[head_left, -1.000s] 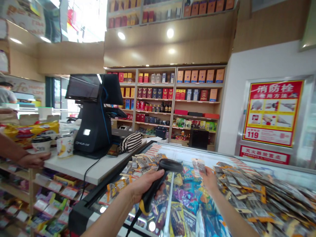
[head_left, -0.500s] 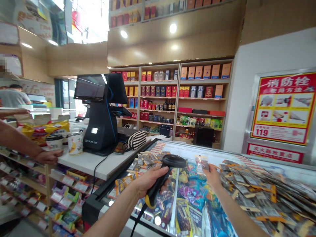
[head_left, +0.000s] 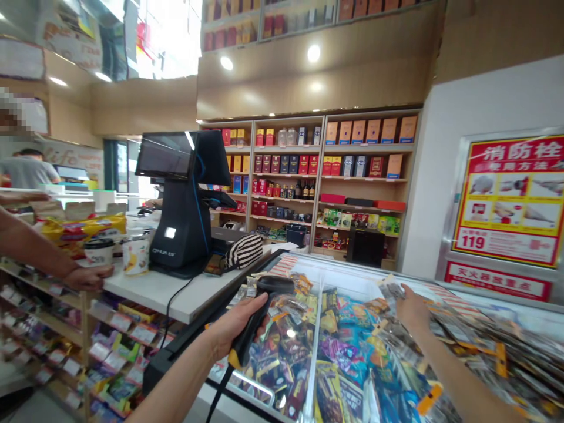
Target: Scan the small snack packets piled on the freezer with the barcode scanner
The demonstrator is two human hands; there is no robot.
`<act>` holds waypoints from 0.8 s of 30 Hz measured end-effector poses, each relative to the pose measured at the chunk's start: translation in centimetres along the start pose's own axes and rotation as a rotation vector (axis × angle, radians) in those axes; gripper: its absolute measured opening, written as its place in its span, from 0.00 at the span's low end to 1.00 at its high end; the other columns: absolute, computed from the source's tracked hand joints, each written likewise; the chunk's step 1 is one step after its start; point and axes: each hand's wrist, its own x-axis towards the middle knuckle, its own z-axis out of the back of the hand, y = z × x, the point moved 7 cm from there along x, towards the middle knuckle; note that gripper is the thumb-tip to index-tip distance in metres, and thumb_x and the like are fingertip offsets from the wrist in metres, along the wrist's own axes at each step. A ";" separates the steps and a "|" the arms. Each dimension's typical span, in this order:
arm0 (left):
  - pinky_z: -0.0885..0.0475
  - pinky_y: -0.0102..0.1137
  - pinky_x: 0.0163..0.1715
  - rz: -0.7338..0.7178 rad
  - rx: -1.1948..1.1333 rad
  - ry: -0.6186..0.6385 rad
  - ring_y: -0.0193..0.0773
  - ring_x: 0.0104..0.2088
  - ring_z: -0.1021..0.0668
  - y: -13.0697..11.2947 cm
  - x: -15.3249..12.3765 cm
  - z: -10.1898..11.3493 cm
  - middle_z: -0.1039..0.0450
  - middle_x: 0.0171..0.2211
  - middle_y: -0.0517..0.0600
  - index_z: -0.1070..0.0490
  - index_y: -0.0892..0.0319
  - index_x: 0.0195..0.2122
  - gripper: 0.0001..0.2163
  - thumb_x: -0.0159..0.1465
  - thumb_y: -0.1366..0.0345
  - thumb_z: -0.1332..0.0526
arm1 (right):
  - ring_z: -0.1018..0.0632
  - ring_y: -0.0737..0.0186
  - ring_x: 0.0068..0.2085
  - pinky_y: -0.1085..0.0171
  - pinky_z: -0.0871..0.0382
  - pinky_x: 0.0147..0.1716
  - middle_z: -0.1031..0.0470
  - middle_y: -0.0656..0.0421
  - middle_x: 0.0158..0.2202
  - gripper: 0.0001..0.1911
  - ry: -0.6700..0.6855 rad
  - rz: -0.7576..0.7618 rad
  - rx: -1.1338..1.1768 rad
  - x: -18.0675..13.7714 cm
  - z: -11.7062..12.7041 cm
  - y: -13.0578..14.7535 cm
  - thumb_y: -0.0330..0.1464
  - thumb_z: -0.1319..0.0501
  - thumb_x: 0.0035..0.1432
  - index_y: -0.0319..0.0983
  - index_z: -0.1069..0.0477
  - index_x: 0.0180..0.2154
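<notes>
My left hand (head_left: 240,323) is wrapped round the handle of a black and yellow barcode scanner (head_left: 247,338), whose head points away from me over the freezer's glass top. A cable runs down from its grip. Between the fingers of my right hand (head_left: 414,308) is a small clear-and-silver snack packet (head_left: 390,289), raised above the glass. A large heap of similar packets (head_left: 484,346) lies to the right, partly under my right forearm. Smaller packets (head_left: 302,283) lie beyond the scanner, which partly hides them. Under the glass, colourful wrapped goods (head_left: 339,346) fill the chest freezer (head_left: 314,329).
A black till with a screen (head_left: 176,205) stands on the white counter (head_left: 176,296) at left, beside a striped pouch (head_left: 244,251) and paper cups (head_left: 136,257). Another person's hand (head_left: 90,276) rests at the counter's left edge. Boxed goods stand on shelves (head_left: 286,147) behind.
The scanner in my left hand has moved left and toward me. My right hand has moved right, toward the large heap, with a packet in its fingers. More packets lie scattered in front of it.
</notes>
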 end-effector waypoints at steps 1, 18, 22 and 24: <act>0.42 0.22 0.14 0.010 -0.014 -0.024 0.26 0.15 0.34 0.1 -0.1 0.7 0.37 0.17 0.43 0.40 0.61 0.26 0.16 0.49 0.51 0.45 | 0.33 0.47 0.42 0.53 0.42 0.37 0.35 0.45 0.43 0.23 -0.034 0.026 -0.065 0.0 0.4 0.6 0.28 0.51 0.43 0.35 0.38 0.45; 0.43 0.22 0.14 -0.031 -0.003 -0.040 0.26 0.15 0.35 0.9 -1.7 3.5 0.37 0.17 0.44 0.38 0.62 0.28 0.16 0.50 0.52 0.46 | 0.28 0.57 0.38 0.61 0.39 0.38 0.27 0.53 0.32 0.14 0.565 0.356 0.337 -11.8 -10.7 18.5 0.34 0.54 0.51 0.38 0.32 0.33; 0.44 0.22 0.13 -0.031 -0.012 -0.056 0.27 0.14 0.35 0.8 -1.4 2.5 0.37 0.16 0.44 0.38 0.62 0.30 0.16 0.50 0.51 0.46 | 0.27 0.59 0.32 0.60 0.34 0.32 0.28 0.57 0.30 0.13 0.566 -0.124 0.921 -10.5 -10.2 13.8 0.40 0.50 0.47 0.38 0.35 0.28; 0.43 0.22 0.14 -0.029 -0.007 -0.010 0.26 0.14 0.35 0.9 -1.2 1.6 0.37 0.16 0.44 0.39 0.62 0.28 0.16 0.50 0.51 0.47 | 0.27 0.62 0.28 0.60 0.33 0.31 0.28 0.59 0.27 0.14 0.612 -0.309 1.225 -10.8 -9.8 12.4 0.42 0.47 0.44 0.38 0.36 0.28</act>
